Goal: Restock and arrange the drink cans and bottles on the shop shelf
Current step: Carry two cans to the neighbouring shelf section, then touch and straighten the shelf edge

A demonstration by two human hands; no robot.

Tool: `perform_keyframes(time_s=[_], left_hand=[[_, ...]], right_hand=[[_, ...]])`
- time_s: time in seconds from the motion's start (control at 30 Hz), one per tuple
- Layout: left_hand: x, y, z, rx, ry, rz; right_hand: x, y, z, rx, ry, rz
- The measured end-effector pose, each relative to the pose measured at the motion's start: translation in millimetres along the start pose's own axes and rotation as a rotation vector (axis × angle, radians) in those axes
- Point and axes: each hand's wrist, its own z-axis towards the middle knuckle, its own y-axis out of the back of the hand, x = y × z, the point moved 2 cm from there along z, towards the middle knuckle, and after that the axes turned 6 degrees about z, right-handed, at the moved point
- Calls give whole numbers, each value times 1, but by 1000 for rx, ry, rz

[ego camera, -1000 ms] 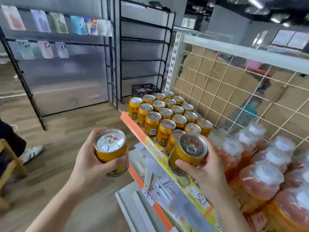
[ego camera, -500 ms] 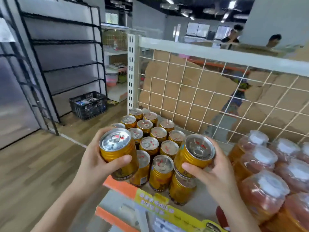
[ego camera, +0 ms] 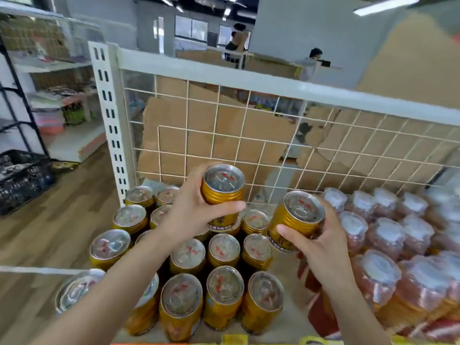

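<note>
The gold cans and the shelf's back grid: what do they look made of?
Gold cans: likely metal, glossy gold walls, ribbed shoulders, shiny silver pull-tab lids. Back grid: seemingly painted steel wire, matte cream-white, thin crossing rods.

L hand [ego camera: 191, 215] up higher, thumb + fingers wrapped round can [ego camera: 222, 192]. R hand [ego camera: 321, 247] lower, gripping 2nd can [ego camera: 297, 220]. Both forearms bare, extended fwd.

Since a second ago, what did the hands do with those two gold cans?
Both cans moved forward over the shelf. The left hand carried the left can above the shelved cans; the right hand brought the right can beside the bottles. Neither was let go. Shelved cans and bottles stayed put.
</note>
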Motion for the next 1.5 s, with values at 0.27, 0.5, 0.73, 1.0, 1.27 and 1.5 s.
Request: perform_keyframes(time_s=[0.27, 0.5, 0.73, 1.0, 1.27, 1.5], left_hand=[[36, -37, 79, 1, 47, 74], [78, -61, 112, 79, 66, 294], [113, -64, 114, 340, 217, 516], [121, -64, 115, 712, 290, 679], [121, -60, 121, 794, 341, 703], [107, -58, 96, 705, 186, 939]], right_hand=[[-34, -13, 59, -169, -34, -82], [-75, -41, 98, -267, -183, -37], [-115, -51, 87, -267, -383, 10], [-132, -61, 84, -110, -593, 39], [-134, -59, 77, -92, -685, 98], [-127, -56, 75, -72, -594, -25]])
